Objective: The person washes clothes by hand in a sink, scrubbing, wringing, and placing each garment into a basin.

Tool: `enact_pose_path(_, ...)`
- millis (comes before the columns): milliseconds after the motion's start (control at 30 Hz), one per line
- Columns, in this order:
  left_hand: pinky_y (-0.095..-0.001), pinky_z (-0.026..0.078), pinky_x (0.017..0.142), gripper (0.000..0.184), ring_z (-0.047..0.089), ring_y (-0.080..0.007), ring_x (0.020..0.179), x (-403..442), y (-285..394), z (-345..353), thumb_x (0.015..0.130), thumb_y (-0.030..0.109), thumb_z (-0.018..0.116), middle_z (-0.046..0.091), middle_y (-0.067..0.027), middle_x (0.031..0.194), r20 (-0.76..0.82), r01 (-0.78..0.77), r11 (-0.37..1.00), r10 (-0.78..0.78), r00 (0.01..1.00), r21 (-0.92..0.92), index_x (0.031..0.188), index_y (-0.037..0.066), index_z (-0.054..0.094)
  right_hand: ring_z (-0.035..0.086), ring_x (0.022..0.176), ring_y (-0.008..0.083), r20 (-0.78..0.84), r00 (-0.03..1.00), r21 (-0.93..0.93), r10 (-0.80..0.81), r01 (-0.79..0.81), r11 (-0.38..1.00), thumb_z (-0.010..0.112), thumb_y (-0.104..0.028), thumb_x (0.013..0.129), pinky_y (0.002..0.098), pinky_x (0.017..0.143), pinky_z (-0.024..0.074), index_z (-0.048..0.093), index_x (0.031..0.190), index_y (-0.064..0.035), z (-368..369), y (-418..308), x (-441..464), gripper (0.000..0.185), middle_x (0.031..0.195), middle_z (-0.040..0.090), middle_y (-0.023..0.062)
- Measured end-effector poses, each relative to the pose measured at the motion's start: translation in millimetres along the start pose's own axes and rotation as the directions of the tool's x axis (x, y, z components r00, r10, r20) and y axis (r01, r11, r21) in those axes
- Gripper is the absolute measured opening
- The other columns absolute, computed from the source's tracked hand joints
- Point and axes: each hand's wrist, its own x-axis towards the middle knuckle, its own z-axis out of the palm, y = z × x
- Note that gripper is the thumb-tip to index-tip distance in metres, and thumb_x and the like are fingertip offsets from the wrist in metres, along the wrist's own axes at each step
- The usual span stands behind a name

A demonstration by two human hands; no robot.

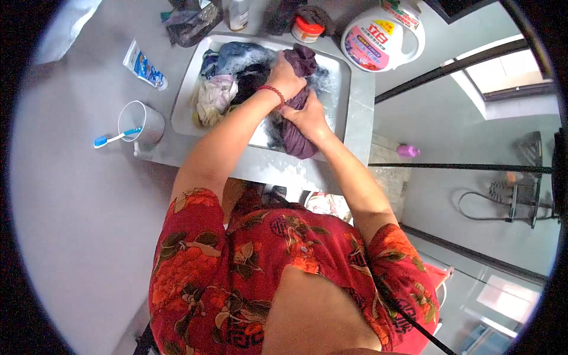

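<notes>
A wet purple garment [299, 139] is stretched lengthwise over the right part of a white sink [183, 112]. My left hand [285, 77], with a red bead bracelet at the wrist, is closed around its upper part. Lower down, my right hand [309, 118] grips the same cloth with the thumb across it. Soapy water [331, 89] shows around the cloth. To the left in the sink lie a blue garment [236, 56], a dark garment [251, 83] and a cream-white one [213, 100]. The fingertips of both hands are partly hidden by the cloth.
A large detergent jug [370, 44] stands at the back right of the grey counter [358, 112]. Near it is a red-and-white tub [307, 28]. A toothpaste tube [145, 66] and a cup [151, 124] with a toothbrush [115, 138] are on the left. Glass panels with dark frames [461, 167] stand right.
</notes>
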Motion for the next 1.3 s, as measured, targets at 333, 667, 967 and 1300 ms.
enact_pose_path(333, -0.039, 0.04, 0.093, 0.065, 0.045, -0.0203, 0.114, 19.8, -40.2, -15.6, 0.083, 0.046, 0.054, 0.045, -0.0102, 0.125, 0.491, 0.411, 0.294, 0.293, 0.821, -0.863, 0.13, 0.004, 0.034, 0.057, 0.066, 0.0229, 0.748, 0.638, 0.604, -0.182, -0.769, -0.211, 0.047, -0.036, 0.082, 0.0352, 0.06, 0.0499, 0.052, 0.103, -0.0019, -62.2, -30.5, 2.9, 0.04, 0.081, 0.058, 0.0145)
enact_pose_path(667, -0.0432, 0.036, 0.096, 0.058, 0.047, -0.0264, 0.112, -12.3, -11.4, -20.3, 0.078, 0.041, 0.063, 0.048, -0.0128, 0.12, 0.079, 0.31, -0.352, 0.541, 0.837, -0.883, 0.12, 0.005, 0.044, 0.038, 0.06, 0.0151, 0.588, 0.795, 0.763, -0.149, -0.606, -0.224, 0.04, -0.043, 0.086, 0.0265, 0.05, 0.0399, 0.043, 0.119, -0.0015, -61.9, -50.5, -3.9, 0.053, 0.081, 0.047, 0.0106)
enact_pose_path(967, -0.0286, 0.05, 0.064, 0.012, 0.057, -0.0156, 0.069, -16.5, -2.5, -27.9, 0.075, 0.002, 0.061, 0.057, -0.0051, 0.077, 0.121, 0.105, 0.132, 0.116, 0.986, -0.986, 0.082, 0.006, 0.052, 0.061, 0.077, 0.0234, 0.369, 0.926, 0.463, -0.082, -0.107, 0.88, 0.065, -0.036, 0.077, 0.0357, 0.069, 0.0471, 0.053, 0.101, 0.0051, -62.2, -45.9, 0.3, 0.049, 0.085, 0.063, 0.0131)
enact_pose_path(1300, -0.0257, 0.047, 0.07, 0.042, 0.054, -0.0101, 0.077, -25.8, -9.5, -52.1, 0.08, 0.022, 0.066, 0.052, -0.002, 0.095, 0.348, 0.223, 0.418, 0.25, 0.904, -0.881, 0.114, 0.006, 0.048, 0.057, 0.084, 0.0423, 0.195, 0.976, -0.303, -0.094, 0.151, 0.941, 0.065, -0.036, 0.074, 0.0461, 0.072, 0.0466, 0.046, 0.099, 0.0047, -42.0, -46.5, -0.9, 0.052, 0.086, 0.059, 0.0259)
